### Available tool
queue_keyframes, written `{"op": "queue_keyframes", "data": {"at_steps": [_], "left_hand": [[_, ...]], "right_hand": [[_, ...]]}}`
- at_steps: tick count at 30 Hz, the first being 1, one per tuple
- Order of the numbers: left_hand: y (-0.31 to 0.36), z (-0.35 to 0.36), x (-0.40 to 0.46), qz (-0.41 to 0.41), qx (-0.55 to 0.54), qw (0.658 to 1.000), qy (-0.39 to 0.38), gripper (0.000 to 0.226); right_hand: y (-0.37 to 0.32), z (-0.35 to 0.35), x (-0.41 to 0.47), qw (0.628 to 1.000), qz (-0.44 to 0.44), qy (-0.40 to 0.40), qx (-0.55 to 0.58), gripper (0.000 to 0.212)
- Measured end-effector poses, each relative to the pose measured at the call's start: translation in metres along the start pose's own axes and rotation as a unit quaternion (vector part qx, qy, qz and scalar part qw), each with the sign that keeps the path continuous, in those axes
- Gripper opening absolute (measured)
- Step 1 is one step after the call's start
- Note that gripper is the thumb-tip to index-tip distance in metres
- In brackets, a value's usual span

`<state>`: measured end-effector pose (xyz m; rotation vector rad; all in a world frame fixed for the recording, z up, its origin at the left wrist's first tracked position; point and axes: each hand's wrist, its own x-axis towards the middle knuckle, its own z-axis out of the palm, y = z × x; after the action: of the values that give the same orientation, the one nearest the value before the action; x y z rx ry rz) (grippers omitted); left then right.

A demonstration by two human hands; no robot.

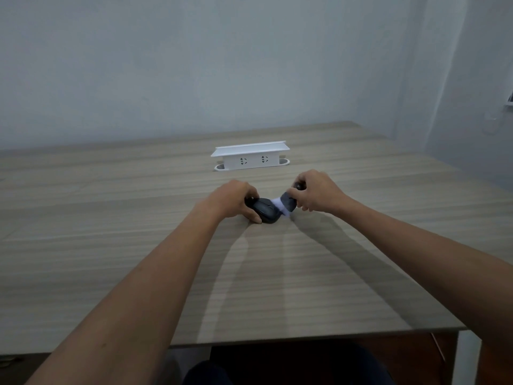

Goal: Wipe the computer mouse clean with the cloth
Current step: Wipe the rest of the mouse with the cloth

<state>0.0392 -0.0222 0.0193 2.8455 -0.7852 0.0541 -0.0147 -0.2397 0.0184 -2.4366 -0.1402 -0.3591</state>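
Observation:
A dark grey computer mouse lies on the wooden table a little past its middle. My left hand grips the mouse from its left side, thumb at the near edge. My right hand is closed around a bunched grey and white cloth. The cloth's white end touches the right side of the mouse. Most of the cloth is hidden inside my right fist.
A white socket box with two outlets stands on the table behind my hands. A pale wall rises behind the table. The table's near edge and a white leg show at lower right, above my dark-clothed lap.

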Motion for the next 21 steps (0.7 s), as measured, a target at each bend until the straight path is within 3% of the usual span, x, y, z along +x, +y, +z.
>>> {"op": "queue_keyframes", "data": {"at_steps": [5,9,16,21], "left_hand": [[-0.002,0.0,0.007,-0.007,-0.001,1.0,-0.011,0.069],[-0.004,0.001,0.008,-0.006,-0.016,1.0,-0.011,0.068],[-0.004,0.003,0.009,-0.009,-0.022,1.0,-0.009,0.069],[-0.003,0.002,0.008,-0.009,-0.024,1.0,-0.01,0.067]], "right_hand": [[-0.012,-0.002,0.001,0.998,-0.038,-0.027,-0.031,0.02],[-0.01,-0.014,0.001,0.995,-0.019,-0.095,0.029,0.018],[-0.008,-0.007,0.005,0.997,-0.038,-0.057,-0.03,0.018],[-0.015,-0.016,-0.003,0.99,-0.05,-0.131,-0.011,0.018]]}}
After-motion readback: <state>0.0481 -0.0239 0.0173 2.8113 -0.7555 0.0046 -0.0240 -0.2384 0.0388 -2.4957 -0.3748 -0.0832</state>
